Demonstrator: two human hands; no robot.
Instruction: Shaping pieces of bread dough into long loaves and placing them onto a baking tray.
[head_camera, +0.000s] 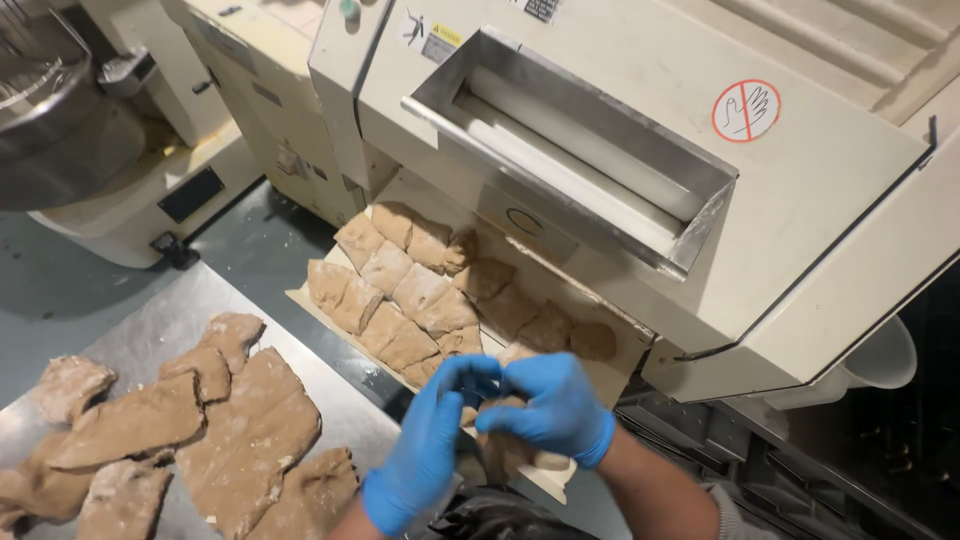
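Note:
Both my hands wear blue gloves and meet over a lump of brown dough (503, 447) at the near end of a flat board (556, 482). My left hand (425, 445) curls around the lump's left side, and my right hand (553, 405) covers its top. The dough is mostly hidden under my fingers. Further up the board lie several floured brown dough pieces (420, 290) in rows, reaching under the cream dough-rolling machine (800, 210).
A steel table (175, 320) at lower left carries several flat, torn slabs of dough (245, 440). A mixer with a steel bowl (55, 130) stands at upper left. The machine's steel feed chute (580, 150) opens above the board. A white tub (885, 360) sits at right.

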